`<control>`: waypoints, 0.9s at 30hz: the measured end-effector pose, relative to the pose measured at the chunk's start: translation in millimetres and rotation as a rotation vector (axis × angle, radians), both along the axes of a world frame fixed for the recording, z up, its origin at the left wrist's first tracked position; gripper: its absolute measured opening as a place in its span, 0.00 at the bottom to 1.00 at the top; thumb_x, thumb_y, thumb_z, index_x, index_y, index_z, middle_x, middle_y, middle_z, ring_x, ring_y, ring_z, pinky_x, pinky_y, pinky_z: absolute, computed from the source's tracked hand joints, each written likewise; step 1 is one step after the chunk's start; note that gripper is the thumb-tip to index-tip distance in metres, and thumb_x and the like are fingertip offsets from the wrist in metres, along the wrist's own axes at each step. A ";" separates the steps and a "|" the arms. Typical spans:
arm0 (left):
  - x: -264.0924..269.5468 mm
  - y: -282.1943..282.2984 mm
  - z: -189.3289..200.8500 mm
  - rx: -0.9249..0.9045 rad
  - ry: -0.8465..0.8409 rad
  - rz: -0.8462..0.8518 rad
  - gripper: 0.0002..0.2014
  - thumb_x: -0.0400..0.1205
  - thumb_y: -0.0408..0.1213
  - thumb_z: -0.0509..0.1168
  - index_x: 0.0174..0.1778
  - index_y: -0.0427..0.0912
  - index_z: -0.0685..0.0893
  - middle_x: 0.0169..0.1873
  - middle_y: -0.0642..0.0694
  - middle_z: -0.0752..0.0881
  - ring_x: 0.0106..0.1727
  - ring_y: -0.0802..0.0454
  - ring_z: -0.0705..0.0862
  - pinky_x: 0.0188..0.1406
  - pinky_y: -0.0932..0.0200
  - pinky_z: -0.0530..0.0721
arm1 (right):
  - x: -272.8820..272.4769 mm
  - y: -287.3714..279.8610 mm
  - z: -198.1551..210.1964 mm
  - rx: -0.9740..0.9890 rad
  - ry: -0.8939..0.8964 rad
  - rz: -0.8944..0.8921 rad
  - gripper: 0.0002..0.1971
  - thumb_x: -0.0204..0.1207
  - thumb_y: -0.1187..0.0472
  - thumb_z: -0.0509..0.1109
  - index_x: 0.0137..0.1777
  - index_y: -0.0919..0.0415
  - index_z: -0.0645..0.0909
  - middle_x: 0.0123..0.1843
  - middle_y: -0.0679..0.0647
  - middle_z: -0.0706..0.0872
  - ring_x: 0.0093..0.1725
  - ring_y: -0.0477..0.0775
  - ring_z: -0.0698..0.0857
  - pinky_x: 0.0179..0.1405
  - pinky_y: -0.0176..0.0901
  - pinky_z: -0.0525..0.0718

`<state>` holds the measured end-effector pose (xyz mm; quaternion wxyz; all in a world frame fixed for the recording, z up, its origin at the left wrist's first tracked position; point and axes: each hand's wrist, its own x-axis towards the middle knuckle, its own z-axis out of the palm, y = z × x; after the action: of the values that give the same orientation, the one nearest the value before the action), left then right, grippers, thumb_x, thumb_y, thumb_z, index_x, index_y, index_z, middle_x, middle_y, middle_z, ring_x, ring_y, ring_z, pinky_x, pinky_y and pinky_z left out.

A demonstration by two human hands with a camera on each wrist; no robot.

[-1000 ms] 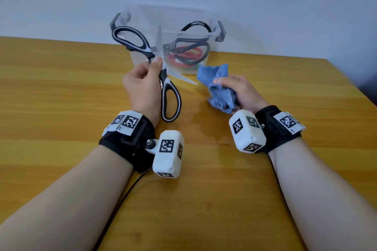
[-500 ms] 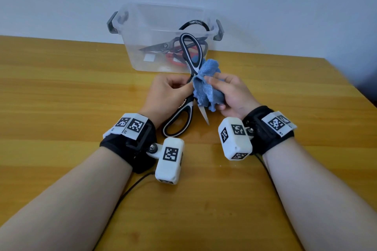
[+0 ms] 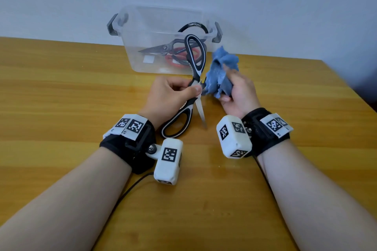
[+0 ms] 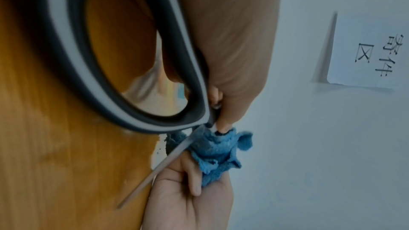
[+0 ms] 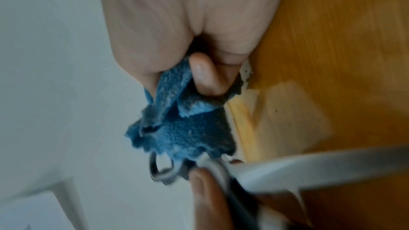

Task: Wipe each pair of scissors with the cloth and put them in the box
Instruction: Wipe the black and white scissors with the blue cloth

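Scissors are the subject; entries run from the largest item down.

Wooden table (image 3: 61, 98): yellow-brown top, carrying the box at its far edge by the pale wall.

Clear plastic box (image 3: 142, 32): grey clip handles at both ends, standing upright on the table. Inside lie a pair of scissors with black handles (image 3: 163, 48) and a pair with red handles (image 3: 179, 61), overlapping; which one lies on top cannot be told through the wall of the box.

Black-and-white scissors (image 3: 193, 63): held above the table just in front of the box, opened wide. One handle loop points up toward the box, the other loop points down toward the left wrist. One bare blade points down toward the tabletop; the other blade is hidden.

Left hand (image 3: 169, 96): fingers and thumb curled round the scissors near the pivot, pinching them there.

Right hand (image 3: 236, 96): fingers curled round the crumpled blue cloth (image 3: 220, 71), clenching it in the palm. In the left wrist view the cloth touches the scissors at the pivot, just below the left thumb tip.

Paper sheet (image 4: 372, 41) with printed characters: stuck on the wall, seen only from the left wrist.
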<state>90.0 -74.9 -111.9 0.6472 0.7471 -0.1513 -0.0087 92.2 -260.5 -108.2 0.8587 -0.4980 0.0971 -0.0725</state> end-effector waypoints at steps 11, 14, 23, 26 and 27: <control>-0.5 3.5 5.3 -0.204 -0.108 0.084 0.20 0.83 0.38 0.73 0.36 0.21 0.83 0.31 0.21 0.80 0.35 0.48 0.76 0.36 0.53 0.74 | -18.4 13.8 11.2 -0.597 -0.007 0.380 0.11 0.75 0.51 0.77 0.48 0.59 0.90 0.33 0.60 0.90 0.18 0.53 0.81 0.09 0.34 0.70; 1.3 3.6 2.9 -0.192 -0.154 0.129 0.20 0.83 0.37 0.73 0.39 0.18 0.83 0.34 0.17 0.81 0.36 0.46 0.77 0.35 0.49 0.76 | -17.2 19.1 10.1 -0.802 -0.044 0.415 0.07 0.80 0.54 0.77 0.45 0.56 0.91 0.31 0.57 0.90 0.21 0.52 0.82 0.12 0.35 0.70; 5.3 6.3 4.2 -0.304 -0.066 0.375 0.19 0.82 0.40 0.75 0.32 0.29 0.84 0.27 0.42 0.77 0.32 0.51 0.73 0.33 0.57 0.72 | -15.7 16.2 5.1 -0.729 -0.081 0.420 0.26 0.67 0.52 0.80 0.44 0.80 0.82 0.42 0.82 0.84 0.36 0.76 0.84 0.39 0.71 0.82; 10.3 13.0 7.0 -0.421 0.006 0.496 0.18 0.83 0.38 0.74 0.27 0.40 0.82 0.21 0.51 0.75 0.26 0.55 0.70 0.30 0.60 0.70 | -15.6 5.5 5.0 -0.532 -0.053 0.372 0.22 0.70 0.59 0.78 0.45 0.83 0.78 0.33 0.74 0.83 0.25 0.63 0.81 0.23 0.50 0.79; 13.4 16.2 6.1 -0.467 0.043 0.513 0.18 0.84 0.38 0.74 0.27 0.43 0.82 0.22 0.52 0.75 0.25 0.55 0.70 0.30 0.60 0.70 | -14.6 1.7 6.4 -0.439 -0.027 0.310 0.17 0.72 0.61 0.76 0.42 0.79 0.77 0.30 0.70 0.81 0.21 0.60 0.80 0.18 0.42 0.76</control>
<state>103.3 -58.8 -105.8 0.7848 0.5922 0.0574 0.1734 77.5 -258.8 -101.8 0.7324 -0.6800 -0.0101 0.0339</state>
